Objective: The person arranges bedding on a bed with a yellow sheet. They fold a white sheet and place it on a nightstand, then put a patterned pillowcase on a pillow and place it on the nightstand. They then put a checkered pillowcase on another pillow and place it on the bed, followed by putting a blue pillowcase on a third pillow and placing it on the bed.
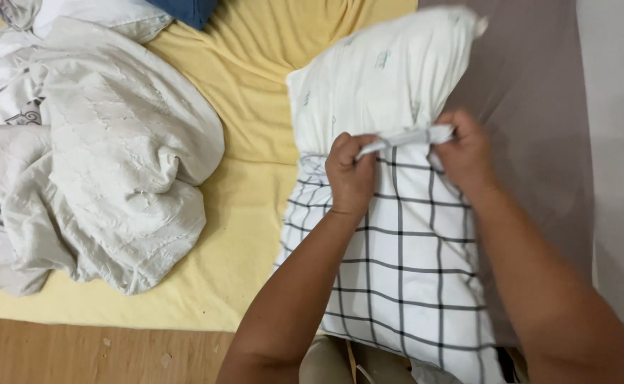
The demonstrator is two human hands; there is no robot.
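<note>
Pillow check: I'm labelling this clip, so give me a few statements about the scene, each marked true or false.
1. Both hands grip the open edge of the checked pillowcase. True: left hand, right hand.
2. The pillow is fully inside the case. False: its upper part sticks out bare.
3. The sheet is blue. False: it is yellow.
4. A crumpled white duvet lies left of the pillow. True.
5. The floor is carpeted. False: it looks like wood.
</note>
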